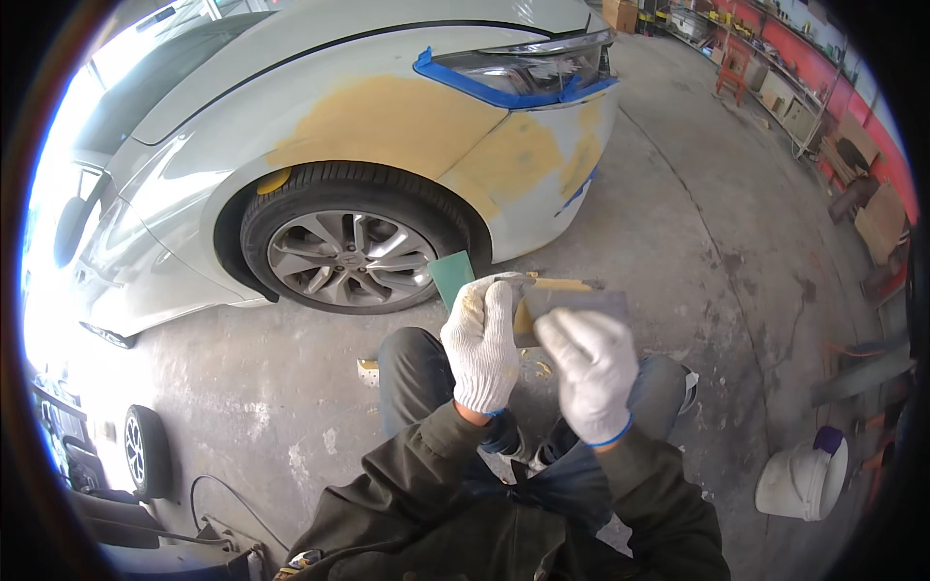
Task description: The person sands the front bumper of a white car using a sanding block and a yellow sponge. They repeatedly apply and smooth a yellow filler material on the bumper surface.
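My left hand (481, 339), in a white knitted glove, is closed with the thumb on top. It grips a flat grey sheet (608, 303) with yellowish smears, and a green flat piece (450, 276) sticks out on its left side. A yellowish strip (567, 285) shows along the sheet's far edge. Over the sheet's near right part is my gloved right hand (589, 378), blurred by motion with its fingers curled; whether it grips anything is unclear. Beyond both hands stands a pale car, its front fender (387, 121) covered with a yellow filler patch.
Blue tape (484, 95) edges the car's headlight (528, 70). The front wheel (354, 257) is just ahead of my knees. A white bucket (802, 479) stands at right, a loose wheel (147, 452) at left. Shelves (775, 68) line the far right wall.
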Demonstrator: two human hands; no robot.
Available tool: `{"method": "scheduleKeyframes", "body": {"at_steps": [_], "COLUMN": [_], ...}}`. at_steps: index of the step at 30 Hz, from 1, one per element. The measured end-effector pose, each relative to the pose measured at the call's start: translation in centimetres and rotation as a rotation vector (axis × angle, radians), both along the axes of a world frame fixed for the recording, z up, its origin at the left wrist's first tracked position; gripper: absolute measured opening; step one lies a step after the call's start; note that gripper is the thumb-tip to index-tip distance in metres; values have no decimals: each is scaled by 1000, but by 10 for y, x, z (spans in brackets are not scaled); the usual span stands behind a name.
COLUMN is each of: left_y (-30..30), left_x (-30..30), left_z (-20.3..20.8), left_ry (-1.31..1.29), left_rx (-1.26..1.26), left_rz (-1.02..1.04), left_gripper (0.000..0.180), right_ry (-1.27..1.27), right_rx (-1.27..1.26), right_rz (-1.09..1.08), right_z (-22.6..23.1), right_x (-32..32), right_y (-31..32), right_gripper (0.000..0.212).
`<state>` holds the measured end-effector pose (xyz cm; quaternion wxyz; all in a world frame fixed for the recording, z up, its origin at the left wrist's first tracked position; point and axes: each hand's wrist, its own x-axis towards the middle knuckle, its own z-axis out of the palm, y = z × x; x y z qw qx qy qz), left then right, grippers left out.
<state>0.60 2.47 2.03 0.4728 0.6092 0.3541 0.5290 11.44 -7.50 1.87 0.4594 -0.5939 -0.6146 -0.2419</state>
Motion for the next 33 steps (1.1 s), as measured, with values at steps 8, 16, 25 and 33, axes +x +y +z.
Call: {"method": "scheduleKeyframes", "body": {"at_steps": [8, 16, 25, 33], "left_y": [15, 6, 30, 3], "left_x": [-15, -16, -34, -26], "left_z": [-3, -6, -6, 17], "left_ry": [123, -96, -41, -207], "left_rx": [65, -95, 34, -37], "left_rz": [-21, -174, 41, -5], "left_gripper": [21, 17, 24, 23], "right_ry": [290, 1072, 526, 1356], "right_rx": [6, -356, -313, -44], "right_rz": [102, 586, 145, 261], "right_z": [27, 48, 33, 11], "right_x": [16, 43, 61, 36], "right_y": [-22, -27, -30, -3], "right_gripper": [29, 27, 19, 24]}}
